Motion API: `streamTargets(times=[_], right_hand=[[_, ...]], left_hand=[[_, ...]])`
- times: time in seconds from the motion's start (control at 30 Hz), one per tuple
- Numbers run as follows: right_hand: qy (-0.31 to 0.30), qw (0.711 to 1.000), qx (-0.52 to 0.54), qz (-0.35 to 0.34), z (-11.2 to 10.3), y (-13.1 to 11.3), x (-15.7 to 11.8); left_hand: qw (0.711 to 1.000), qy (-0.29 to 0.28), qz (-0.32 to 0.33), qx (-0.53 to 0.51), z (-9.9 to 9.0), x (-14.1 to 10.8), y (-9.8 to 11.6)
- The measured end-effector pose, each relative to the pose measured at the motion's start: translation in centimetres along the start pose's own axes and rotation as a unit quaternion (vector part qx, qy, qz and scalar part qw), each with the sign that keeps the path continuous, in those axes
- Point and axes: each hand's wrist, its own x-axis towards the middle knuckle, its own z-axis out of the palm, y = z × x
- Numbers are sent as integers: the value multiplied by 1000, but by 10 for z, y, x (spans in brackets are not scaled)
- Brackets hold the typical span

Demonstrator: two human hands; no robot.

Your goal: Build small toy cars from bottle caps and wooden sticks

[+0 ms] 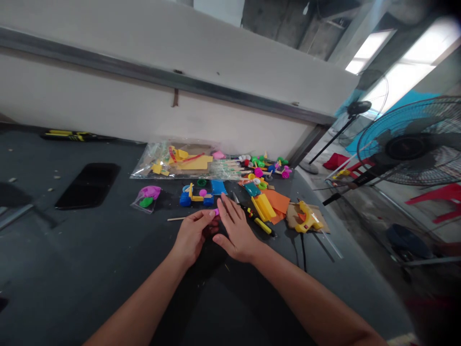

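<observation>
My left hand [194, 233] pinches a small purple piece [216, 212] between thumb and fingers, over the dark table [118, 269]. Beside it my right hand [236, 230] is flat with its fingers stretched out, fingertips close to the purple piece. A thin wooden stick [176, 219] lies to the left of my left hand. Just beyond the hands stands a small toy vehicle with blue wheels [185, 199] and a yellow frame [199, 197]. A bag with purple and green clay [147, 196] lies further left.
Behind lie a plastic bag of yellow parts [194, 162] and several colourful pieces [270, 168]. To the right are a yellow-handled cutter [262, 226], orange sheets [277, 202] and a yellow glue gun [306, 217] with its cable. A black phone [88, 186] is on the left.
</observation>
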Motion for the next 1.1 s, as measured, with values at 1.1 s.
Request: streamTargets(times=[1.1], right_hand=[[11,998,66,-21,-3,-2,-2]], left_hand=[[995,-48,-49,-68,-4,1,0]])
